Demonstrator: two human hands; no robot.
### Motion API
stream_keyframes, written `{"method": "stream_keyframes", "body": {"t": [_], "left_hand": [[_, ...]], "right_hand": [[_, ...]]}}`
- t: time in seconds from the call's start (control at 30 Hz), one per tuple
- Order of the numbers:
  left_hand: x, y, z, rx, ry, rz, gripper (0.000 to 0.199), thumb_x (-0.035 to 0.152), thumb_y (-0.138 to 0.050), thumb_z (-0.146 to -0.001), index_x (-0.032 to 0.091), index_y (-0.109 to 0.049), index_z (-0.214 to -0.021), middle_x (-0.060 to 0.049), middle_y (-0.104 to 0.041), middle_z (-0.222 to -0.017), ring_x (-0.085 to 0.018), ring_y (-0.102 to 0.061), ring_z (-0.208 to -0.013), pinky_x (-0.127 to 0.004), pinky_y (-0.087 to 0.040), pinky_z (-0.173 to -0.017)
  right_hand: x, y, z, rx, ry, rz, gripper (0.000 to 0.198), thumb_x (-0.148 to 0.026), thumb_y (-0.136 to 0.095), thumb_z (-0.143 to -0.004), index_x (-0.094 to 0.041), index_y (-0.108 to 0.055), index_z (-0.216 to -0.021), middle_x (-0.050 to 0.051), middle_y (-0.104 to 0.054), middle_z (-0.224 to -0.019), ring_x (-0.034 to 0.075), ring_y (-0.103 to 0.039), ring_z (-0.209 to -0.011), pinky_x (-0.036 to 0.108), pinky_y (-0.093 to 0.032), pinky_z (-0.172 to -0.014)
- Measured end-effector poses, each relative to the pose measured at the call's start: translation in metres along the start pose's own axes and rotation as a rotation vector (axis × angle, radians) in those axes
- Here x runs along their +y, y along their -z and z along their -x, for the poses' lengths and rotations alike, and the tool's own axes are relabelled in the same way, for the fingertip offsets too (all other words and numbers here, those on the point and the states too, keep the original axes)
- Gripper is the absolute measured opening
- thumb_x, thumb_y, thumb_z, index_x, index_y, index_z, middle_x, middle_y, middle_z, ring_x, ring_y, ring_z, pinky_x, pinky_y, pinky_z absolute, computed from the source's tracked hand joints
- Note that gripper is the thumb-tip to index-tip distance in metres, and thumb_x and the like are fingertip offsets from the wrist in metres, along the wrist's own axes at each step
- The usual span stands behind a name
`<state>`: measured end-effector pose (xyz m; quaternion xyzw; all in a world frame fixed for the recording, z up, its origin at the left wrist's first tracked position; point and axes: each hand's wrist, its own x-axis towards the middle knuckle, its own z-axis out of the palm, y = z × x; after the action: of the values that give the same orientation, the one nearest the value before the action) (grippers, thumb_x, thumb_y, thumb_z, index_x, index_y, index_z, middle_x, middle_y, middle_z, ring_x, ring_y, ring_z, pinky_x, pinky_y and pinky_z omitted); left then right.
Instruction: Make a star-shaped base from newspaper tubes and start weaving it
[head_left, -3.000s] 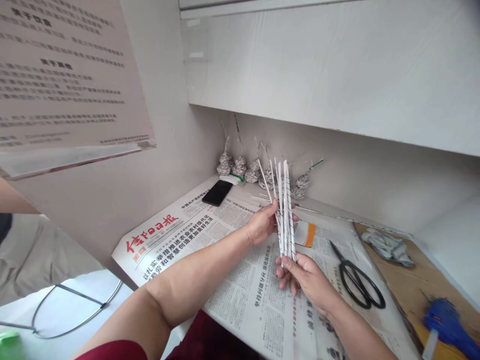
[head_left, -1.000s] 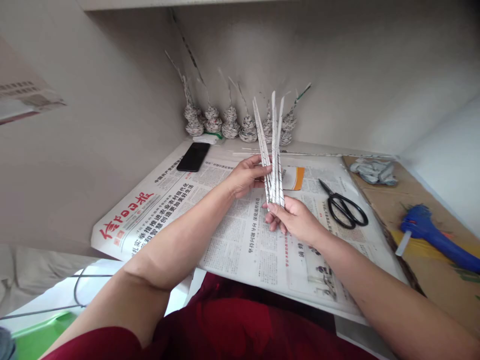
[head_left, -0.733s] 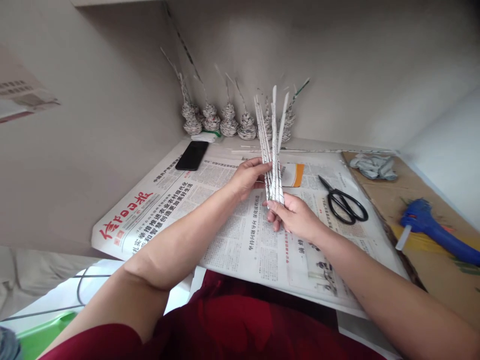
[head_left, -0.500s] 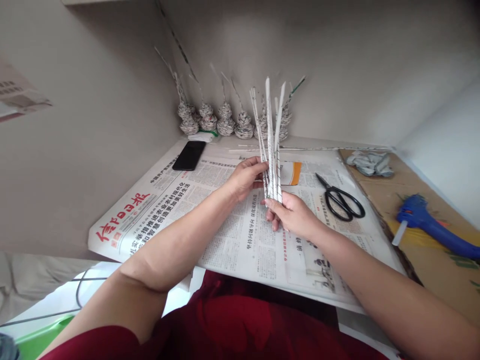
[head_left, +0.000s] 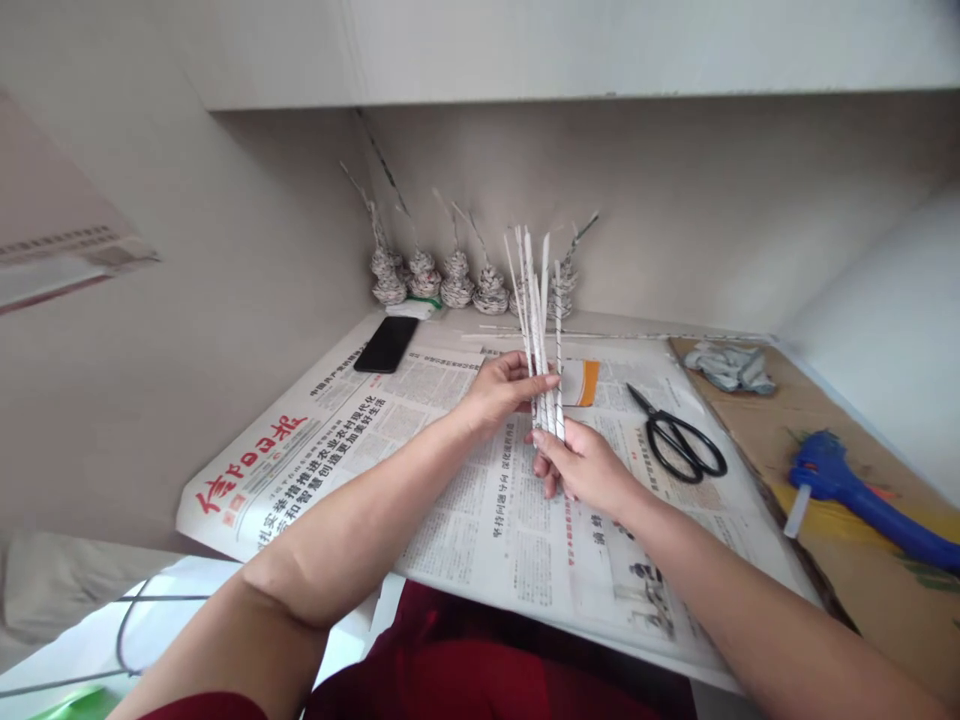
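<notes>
Hands grip a bundle of rolled paper sticks (head_left: 541, 330) upright above a newspaper (head_left: 465, 470) with a red Chinese masthead: left hand (head_left: 504, 388) mid-bundle, right hand (head_left: 586, 466) clasping its base; scissors (head_left: 679, 438) lie right of the bundle.

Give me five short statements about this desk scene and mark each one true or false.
1. Both hands hold the bundle of rolled paper sticks upright. True: the left hand grips it from the side, the right hand at its lower end.
2. The scissors lie open in the right hand. False: they lie on the newspaper, apart from it.
3. The phone lies face down by the glue gun. False: it lies at the far left, screen dark.
4. The blue glue gun rests on the cardboard. True.
5. Small coiled paper figures stand along the back wall. True.
</notes>
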<state>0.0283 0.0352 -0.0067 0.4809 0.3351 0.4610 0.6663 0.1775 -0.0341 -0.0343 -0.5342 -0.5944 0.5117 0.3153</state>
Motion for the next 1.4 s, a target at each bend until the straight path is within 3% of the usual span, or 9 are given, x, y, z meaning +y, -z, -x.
{"method": "stream_keyframes", "body": {"t": [0.27,0.53,0.73,0.87,1.0,1.17,1.4], "left_hand": [[-0.002,-0.002,0.000,0.015,0.048,0.073,0.040,0.032,-0.087,-0.063,0.016,-0.065,-0.093,-0.004,-0.073,-0.086,-0.014,-0.067,-0.074,-0.028,-0.052,-0.069],[-0.004,-0.004,0.000,0.055,0.064,0.134,0.036,0.027,-0.085,-0.066,0.014,-0.067,-0.094,-0.004,-0.071,-0.088,-0.013,-0.066,-0.072,-0.026,-0.054,-0.067],[-0.005,-0.009,0.002,-0.149,0.066,0.381,0.036,0.026,-0.081,-0.074,0.014,-0.057,-0.098,-0.009,-0.072,-0.086,-0.021,-0.072,-0.075,-0.031,-0.058,-0.068],[-0.008,-0.008,0.001,-0.188,0.055,0.438,0.030,0.023,-0.075,-0.081,0.014,-0.056,-0.102,-0.005,-0.067,-0.079,-0.019,-0.071,-0.072,-0.030,-0.058,-0.068],[-0.004,-0.005,0.000,-0.135,0.040,0.436,0.018,0.013,-0.065,-0.087,0.012,-0.058,-0.104,-0.001,-0.063,-0.075,-0.016,-0.069,-0.068,-0.030,-0.059,-0.070],[0.006,-0.001,-0.002,-0.028,0.000,0.418,0.010,0.010,-0.052,-0.094,0.014,-0.057,-0.101,0.000,-0.062,-0.075,-0.014,-0.069,-0.069,-0.041,-0.058,-0.086],[0.009,-0.004,0.002,-0.032,0.020,0.409,0.009,0.012,-0.052,-0.095,0.014,-0.056,-0.104,0.002,-0.061,-0.075,-0.012,-0.068,-0.071,-0.043,-0.054,-0.097]], "right_hand": [[-0.001,-0.003,0.000,0.018,0.005,0.020,0.024,-0.044,-0.048,-0.096,-0.020,-0.051,-0.094,-0.004,-0.062,-0.068,0.012,-0.063,-0.046,0.021,-0.035,-0.036],[-0.001,-0.004,0.003,0.027,0.015,0.059,0.025,-0.046,-0.048,-0.096,-0.021,-0.047,-0.096,-0.005,-0.063,-0.068,0.012,-0.063,-0.046,0.025,-0.044,-0.045],[0.001,-0.004,0.001,-0.008,0.023,0.048,0.025,-0.047,-0.045,-0.097,-0.021,-0.046,-0.097,-0.007,-0.060,-0.063,0.010,-0.057,-0.040,0.023,-0.041,-0.041],[0.002,-0.002,-0.002,-0.044,-0.001,-0.002,0.028,-0.048,-0.047,-0.096,-0.020,-0.049,-0.101,-0.005,-0.061,-0.066,0.010,-0.059,-0.043,0.019,-0.035,-0.035],[-0.005,0.006,0.000,-0.105,-0.070,-0.140,0.027,-0.043,-0.058,-0.093,-0.017,-0.053,-0.099,-0.001,-0.064,-0.069,0.011,-0.063,-0.048,0.017,-0.035,-0.034],[-0.011,0.019,-0.003,-0.244,-0.121,-0.313,0.033,-0.043,-0.054,-0.097,-0.013,-0.063,-0.109,0.006,-0.069,-0.077,0.013,-0.068,-0.059,0.017,-0.044,-0.040],[-0.011,0.017,-0.002,-0.232,-0.127,-0.298,0.039,-0.049,-0.059,-0.093,-0.012,-0.071,-0.100,0.008,-0.072,-0.076,0.014,-0.068,-0.058,0.017,-0.042,-0.036]]}}
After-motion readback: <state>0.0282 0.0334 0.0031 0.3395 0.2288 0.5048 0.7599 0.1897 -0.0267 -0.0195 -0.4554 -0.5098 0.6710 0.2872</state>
